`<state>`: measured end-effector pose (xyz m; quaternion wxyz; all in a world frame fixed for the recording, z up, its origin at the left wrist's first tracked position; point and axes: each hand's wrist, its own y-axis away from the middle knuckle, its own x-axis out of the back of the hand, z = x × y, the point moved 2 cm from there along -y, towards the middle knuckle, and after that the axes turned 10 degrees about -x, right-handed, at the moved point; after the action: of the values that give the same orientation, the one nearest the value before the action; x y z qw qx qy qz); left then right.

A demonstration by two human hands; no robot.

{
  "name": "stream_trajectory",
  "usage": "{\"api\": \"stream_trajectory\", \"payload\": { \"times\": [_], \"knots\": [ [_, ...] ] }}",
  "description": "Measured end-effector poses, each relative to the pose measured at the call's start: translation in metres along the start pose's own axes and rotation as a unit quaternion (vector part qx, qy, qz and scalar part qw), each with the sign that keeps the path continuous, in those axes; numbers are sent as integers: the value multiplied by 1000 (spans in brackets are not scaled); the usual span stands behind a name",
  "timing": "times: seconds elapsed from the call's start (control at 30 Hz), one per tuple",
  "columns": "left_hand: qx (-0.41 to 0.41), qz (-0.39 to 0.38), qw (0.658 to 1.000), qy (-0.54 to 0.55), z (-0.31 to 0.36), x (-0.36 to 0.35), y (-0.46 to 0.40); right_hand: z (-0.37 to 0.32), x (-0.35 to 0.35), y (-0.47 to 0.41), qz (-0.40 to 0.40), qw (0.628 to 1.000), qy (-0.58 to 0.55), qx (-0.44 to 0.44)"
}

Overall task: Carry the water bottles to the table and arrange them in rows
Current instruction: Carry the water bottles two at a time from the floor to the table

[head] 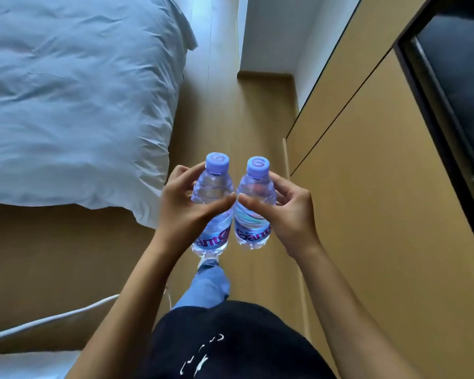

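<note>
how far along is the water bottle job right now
Done: two bottles are picked up. In hand: the left hand grips the left bottle and the right hand grips the right bottle, both upright with caps on, carried over the wooden floor beside the bed. Left: no table shows in view, so delivery and arranging in rows are not yet done.

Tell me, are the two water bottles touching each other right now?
Cannot tell. In the head view the left bottle and right bottle sit very close, but the thumbs of the left hand and right hand cover the spot.
</note>
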<state>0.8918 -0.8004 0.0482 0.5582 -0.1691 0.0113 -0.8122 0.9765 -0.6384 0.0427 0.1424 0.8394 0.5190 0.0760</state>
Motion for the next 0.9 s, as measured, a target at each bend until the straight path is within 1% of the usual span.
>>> {"api": "stream_trajectory", "payload": {
  "times": [0.2,0.37,0.5,0.7,0.8,0.9],
  "knots": [
    [-15,-5,1000,-18,-25,15,-122,-45,-30,-109,5,1000,-9,-8],
    [-1,7,1000,-19,-56,10,-212,-68,-40,-204,5,999,-25,-20],
    [20,22,999,-29,-87,0,-301,-86,-38,-300,6,999,-38,-36],
    [17,38,998,-52,-115,-23,-457,-139,-35,-457,-8,999,-13,-32],
    [19,68,997,-37,-121,-30,-525,-168,-36,-524,-17,1000,2,-22],
    [30,73,996,-35,-130,-35,-585,-190,-40,-584,-10,999,14,-31]
  ]
}}
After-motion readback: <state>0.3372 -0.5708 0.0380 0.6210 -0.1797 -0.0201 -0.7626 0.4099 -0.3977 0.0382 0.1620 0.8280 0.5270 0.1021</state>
